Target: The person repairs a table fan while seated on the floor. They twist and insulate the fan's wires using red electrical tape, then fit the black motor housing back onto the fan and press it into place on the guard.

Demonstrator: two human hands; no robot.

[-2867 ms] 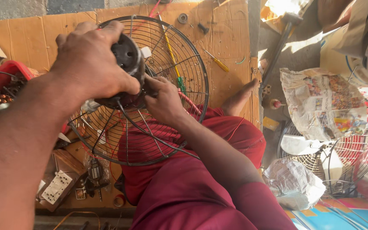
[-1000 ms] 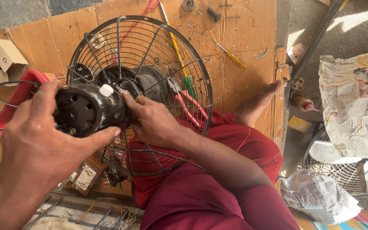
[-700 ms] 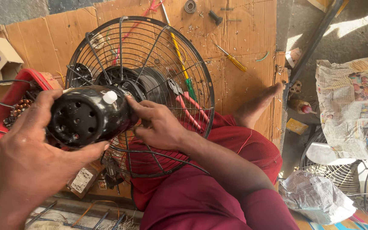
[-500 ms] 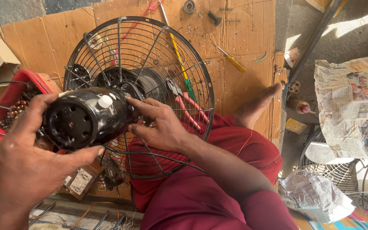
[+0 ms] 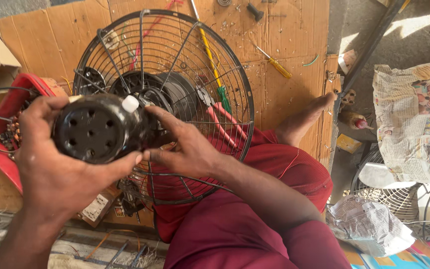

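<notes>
My left hand grips a round black fan motor cover with several holes and a white knob on top. It sits at the back of a black wire fan guard propped on my lap. My right hand rests its fingers on the right side of the cover, against the guard's wires. The motor hub behind the cover is partly hidden.
Cardboard covers the floor, with a yellow screwdriver, a long yellow-green tool and red-handled pliers on it. A red tray of parts is at left. Newspaper and another fan guard lie at right.
The black cover has turned in my left hand so its holed rear faces me more squarely. My right hand has stayed at its side.
</notes>
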